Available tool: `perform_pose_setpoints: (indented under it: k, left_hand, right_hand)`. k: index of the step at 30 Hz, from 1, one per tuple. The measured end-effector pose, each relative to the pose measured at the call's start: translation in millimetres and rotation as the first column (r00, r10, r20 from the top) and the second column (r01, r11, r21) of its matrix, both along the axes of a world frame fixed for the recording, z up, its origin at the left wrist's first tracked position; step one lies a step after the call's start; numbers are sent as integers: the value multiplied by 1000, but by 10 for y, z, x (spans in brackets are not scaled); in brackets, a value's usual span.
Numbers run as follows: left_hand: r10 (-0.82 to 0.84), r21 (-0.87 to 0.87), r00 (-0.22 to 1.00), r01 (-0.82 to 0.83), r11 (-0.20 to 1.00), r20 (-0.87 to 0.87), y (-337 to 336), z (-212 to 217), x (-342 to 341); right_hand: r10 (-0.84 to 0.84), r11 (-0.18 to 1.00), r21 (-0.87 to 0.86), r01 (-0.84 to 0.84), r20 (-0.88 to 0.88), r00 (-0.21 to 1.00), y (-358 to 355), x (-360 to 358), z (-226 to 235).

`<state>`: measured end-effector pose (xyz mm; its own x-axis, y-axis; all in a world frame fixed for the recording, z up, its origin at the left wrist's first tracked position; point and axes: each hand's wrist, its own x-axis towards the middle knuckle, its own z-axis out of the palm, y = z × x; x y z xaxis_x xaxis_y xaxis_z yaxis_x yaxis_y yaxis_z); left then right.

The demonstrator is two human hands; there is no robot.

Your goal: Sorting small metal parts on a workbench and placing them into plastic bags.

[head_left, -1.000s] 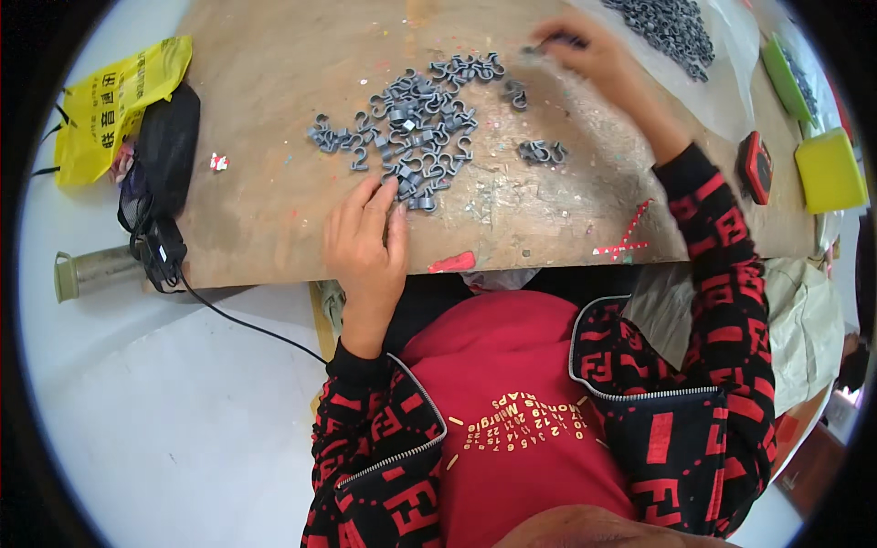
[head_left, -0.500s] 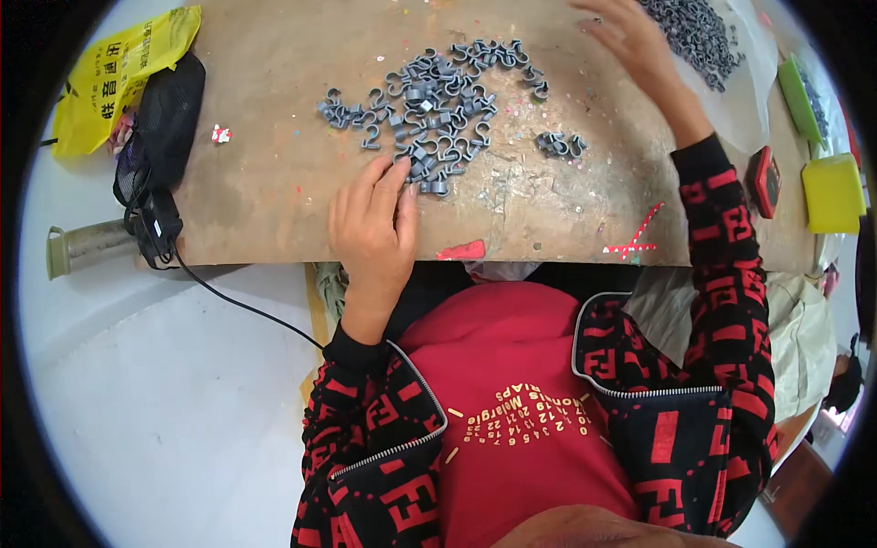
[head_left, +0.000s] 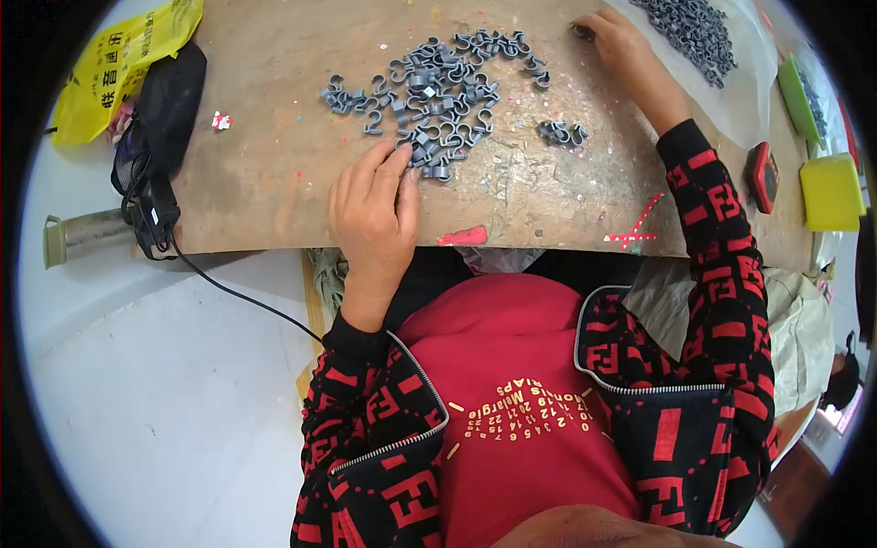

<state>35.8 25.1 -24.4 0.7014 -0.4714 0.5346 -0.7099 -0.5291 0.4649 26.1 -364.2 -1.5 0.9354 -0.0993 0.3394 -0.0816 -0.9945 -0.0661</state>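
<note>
A loose heap of grey plastic clips point(head_left: 443, 96), C-shaped with small tabs, lies in the middle of the table. My left hand point(head_left: 373, 210) rests at the heap's near-left edge, its fingers stretched out and the fingertips touching the nearest clips. Far to the right, my right hand point(head_left: 623, 57) is bent over a dark grey clip point(head_left: 582, 33) at its fingertips; the fingers partly cover that piece. A small separate group of clips point(head_left: 561, 134) sits between the heap and my right forearm.
A larger mass of grey pieces point(head_left: 692, 38) lies on clear plastic sheeting at the far right, with a green tray point(head_left: 800, 102), a yellow box point(head_left: 831, 194) and a red-black object point(head_left: 761, 178) nearby. At left are a yellow bag point(head_left: 123, 68), black pouch point(head_left: 175, 100) and cable point(head_left: 247, 297).
My right hand has come down and slightly left onto the table, and a grey clip now shows at its fingertips. My left hand stays at the heap's edge. The whole view has shifted slightly.
</note>
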Motion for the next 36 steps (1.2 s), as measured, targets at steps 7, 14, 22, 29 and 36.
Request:
perform_pose_setpoints:
  k: [7, 14, 22, 29, 36]
  left_hand:
    - [-13, -21, 1000, 13, 1000, 2, -17, -15, 23]
    - [-25, -23, 1000, 25, 999, -3, -24, 17, 6]
    - [-21, -39, 999, 22, 999, 25, -41, -46, 10]
    - [-22, -25, 1000, 22, 999, -10, -9, 11, -6]
    - [-24, -21, 1000, 25, 999, 3, -28, -10, -3]
  right_hand:
    - [267, 826, 507, -245, 29, 963, 621, -499, -123]
    - [467, 863, 174, -474, 80, 881, 899, -407, -146]
    - [555, 789, 190, -584, 187, 811, 1081, 95, -230]
    - [583, 783, 121, -611, 202, 787, 1090, 8, -174]
    - [536, 831, 29, -556, 225, 813, 1000, 55, -186]
